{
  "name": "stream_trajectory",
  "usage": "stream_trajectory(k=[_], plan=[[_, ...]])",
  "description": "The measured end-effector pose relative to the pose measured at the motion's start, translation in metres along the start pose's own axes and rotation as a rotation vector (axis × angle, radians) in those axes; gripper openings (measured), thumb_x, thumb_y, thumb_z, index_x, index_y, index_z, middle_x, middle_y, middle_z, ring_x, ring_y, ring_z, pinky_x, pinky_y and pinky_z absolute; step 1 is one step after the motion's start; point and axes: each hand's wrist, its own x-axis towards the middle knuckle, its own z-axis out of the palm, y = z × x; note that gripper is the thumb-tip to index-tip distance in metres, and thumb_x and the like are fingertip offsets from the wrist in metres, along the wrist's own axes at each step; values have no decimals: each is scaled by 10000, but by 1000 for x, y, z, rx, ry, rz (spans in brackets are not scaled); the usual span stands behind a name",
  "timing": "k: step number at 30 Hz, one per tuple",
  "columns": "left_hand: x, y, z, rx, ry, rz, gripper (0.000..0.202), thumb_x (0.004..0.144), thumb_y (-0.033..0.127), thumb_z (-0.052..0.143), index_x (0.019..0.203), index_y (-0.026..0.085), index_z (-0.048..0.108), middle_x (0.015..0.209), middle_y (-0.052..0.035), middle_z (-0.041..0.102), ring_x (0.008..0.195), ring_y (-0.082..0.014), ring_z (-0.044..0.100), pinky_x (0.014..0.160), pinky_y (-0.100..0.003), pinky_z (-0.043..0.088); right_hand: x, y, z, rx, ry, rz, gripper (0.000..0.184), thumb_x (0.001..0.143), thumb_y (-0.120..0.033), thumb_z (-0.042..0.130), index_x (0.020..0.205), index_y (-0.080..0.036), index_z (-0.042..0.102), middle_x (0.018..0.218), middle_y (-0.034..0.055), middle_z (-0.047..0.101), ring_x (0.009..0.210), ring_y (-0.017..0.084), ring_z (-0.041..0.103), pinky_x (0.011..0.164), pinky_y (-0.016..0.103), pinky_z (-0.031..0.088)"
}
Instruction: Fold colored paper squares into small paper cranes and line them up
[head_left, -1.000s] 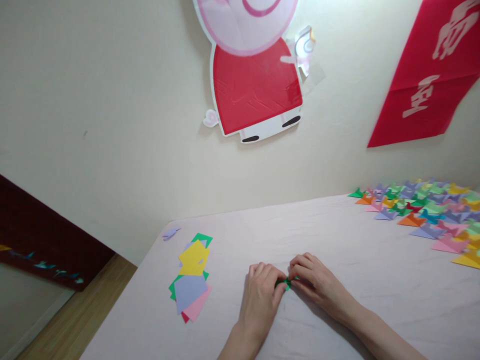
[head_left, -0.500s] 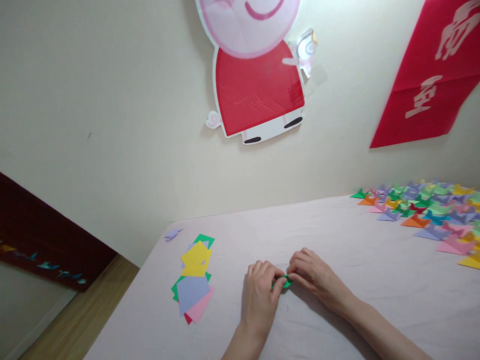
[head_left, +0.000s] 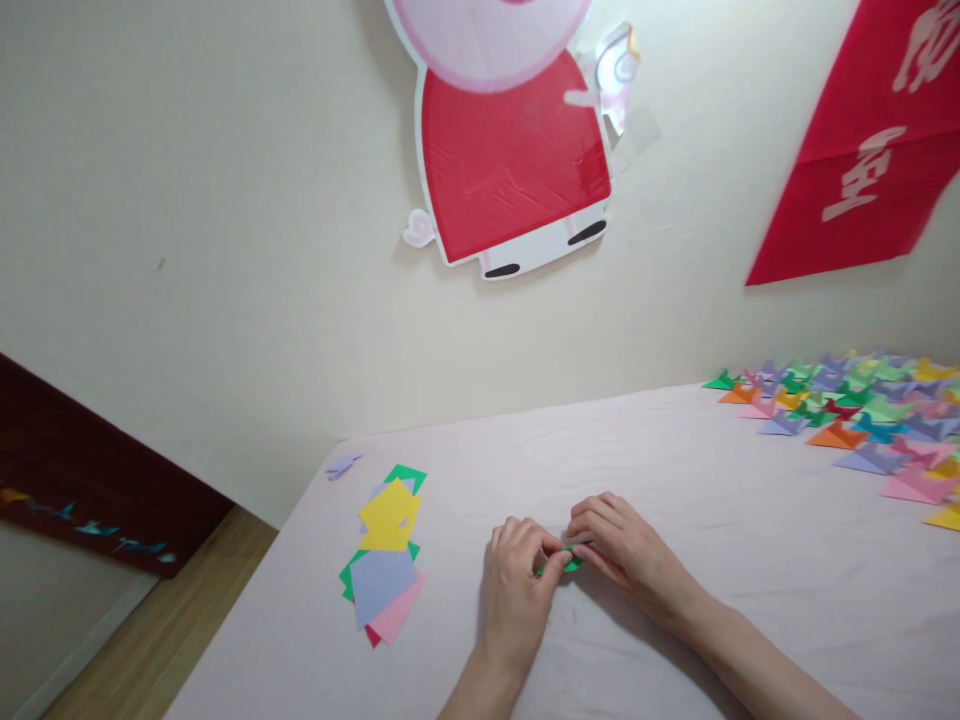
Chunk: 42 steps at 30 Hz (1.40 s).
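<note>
A small folded green paper [head_left: 571, 562] lies on the pale pink table [head_left: 675, 460], pinched from both sides. My left hand [head_left: 516, 590] grips its left end with curled fingers. My right hand [head_left: 619, 545] presses and pinches its right end, fingers bent over it. Most of the green paper is hidden under my fingertips.
A loose stack of flat coloured paper squares [head_left: 384, 555] lies to the left, with a small lilac scrap [head_left: 343, 465] near the table corner. Several folded paper figures [head_left: 862, 420] cover the far right. The wall carries a cartoon cutout [head_left: 510, 150] and a red banner [head_left: 862, 170].
Both hands have stayed together on the green paper and shifted slightly left; the fingers have reworked their pinch. The camera view tilted a little.
</note>
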Motion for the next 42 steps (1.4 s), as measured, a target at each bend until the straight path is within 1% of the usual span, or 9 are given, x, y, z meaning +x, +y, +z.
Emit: stream_trajectory(k=[6,10,16,21,26,33,37,39,42], plan=[[0,0,-6,7,12,35,147,877,176,692,758,214,614,776,29,639,815,-191,539,769,-321,338,-2,5,-10,38,-11,9,162,984,-205,479,844,-222,559,872,40,631,858,211,526,764,339,418],[3,-5,-10,-40,116,-53,167,913,194,618,751,214,587,780,20,625,780,-187,539,745,-309,362,-6,14,-19,61,172,181,173,980,-247,440,837,-223,533,826,42,590,829,223,514,778,375,415],[0,0,0,-87,197,-51,123,970,244,527,853,226,561,864,0,604,839,-197,550,752,-305,399,0,-9,9,327,97,383,211,938,-384,542,802,-229,587,813,21,595,812,210,531,740,335,422],[-2,2,4,-59,236,-3,109,970,227,539,862,231,556,856,0,601,835,-199,548,751,-306,410,3,-11,20,590,159,554,271,846,-482,642,820,-212,630,752,-10,568,673,165,499,639,289,405],[-2,1,5,-63,219,-30,81,944,196,580,873,234,582,863,1,616,836,-204,556,766,-321,416,3,-8,15,672,172,520,294,834,-484,651,765,-199,661,800,21,612,731,180,550,675,296,432],[-4,7,8,-126,104,-167,58,896,184,630,883,240,618,901,-3,625,887,-216,558,797,-334,411,4,-16,12,496,228,391,264,902,-425,582,749,-218,641,803,35,615,801,202,572,727,321,456],[-3,5,8,-251,81,-266,74,905,212,603,837,235,618,871,6,600,848,-192,562,778,-301,417,3,-15,15,533,221,445,237,887,-448,599,831,-219,626,831,30,623,756,185,573,675,305,474],[-2,4,8,-323,65,-266,85,901,216,602,819,231,623,847,12,594,836,-182,560,779,-289,417,3,-14,16,632,195,497,258,873,-469,611,901,-213,626,821,23,633,733,179,584,667,303,484],[0,3,7,-372,38,-247,99,893,231,613,796,225,634,811,17,591,815,-178,550,778,-286,409,3,-14,16,719,157,524,289,859,-485,623,862,-196,634,768,14,632,719,177,590,672,300,486]])
